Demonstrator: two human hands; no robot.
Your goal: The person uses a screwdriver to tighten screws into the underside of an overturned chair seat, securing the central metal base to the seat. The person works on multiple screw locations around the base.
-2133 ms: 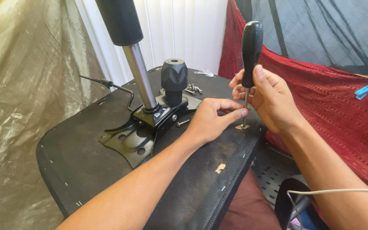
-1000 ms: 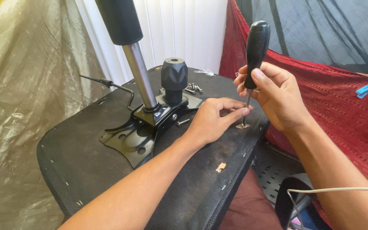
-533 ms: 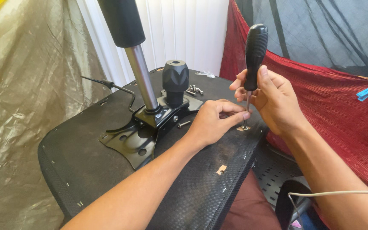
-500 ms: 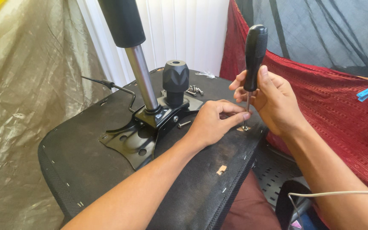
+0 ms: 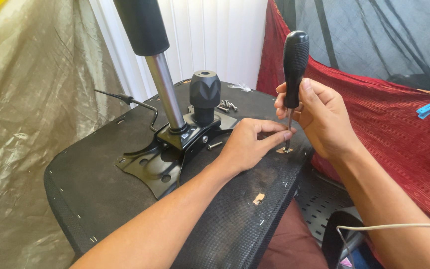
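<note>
- We find the right hand (image 5: 324,117) wrapped round the black handle of a screwdriver (image 5: 294,65), its grip closed on the handle
- The screwdriver stands almost upright, shaft pointing straight down, tip resting at a small screw hole (image 5: 285,149) near the right edge of the upturned chair seat (image 5: 90,189)
- The left hand (image 5: 247,144) lies just left of the tip, thumb and forefinger pinched at the shaft's lower end
- Loose screws (image 5: 226,105) lie well apart, behind the black knob (image 5: 205,92)

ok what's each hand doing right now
Left hand: fingertips pinched at the screwdriver tip, steadying it.
Right hand: closed around the black screwdriver handle.
</note>
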